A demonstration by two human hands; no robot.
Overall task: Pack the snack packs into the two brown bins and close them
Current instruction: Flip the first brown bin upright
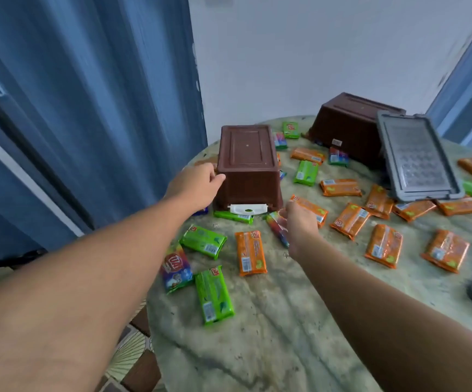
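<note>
Resting upside down on the round green marbled stone table (271, 321), the near brown plastic bin (247, 165) sits close to the table's left edge, its white latch (247, 208) facing the person. The left hand (196, 182) touches the bin's left corner with loosely bent fingers. The right hand (299, 224) pinches a multicoloured snack pack (277, 229) just beside the bin. A second brown bin (348, 128) lies overturned at the far edge, a grey plastic lid (418, 159) leaning against it. Orange snack packs (250, 253) and green snack packs (213, 295) lie scattered; bare tabletop shows nearest the person.
</note>
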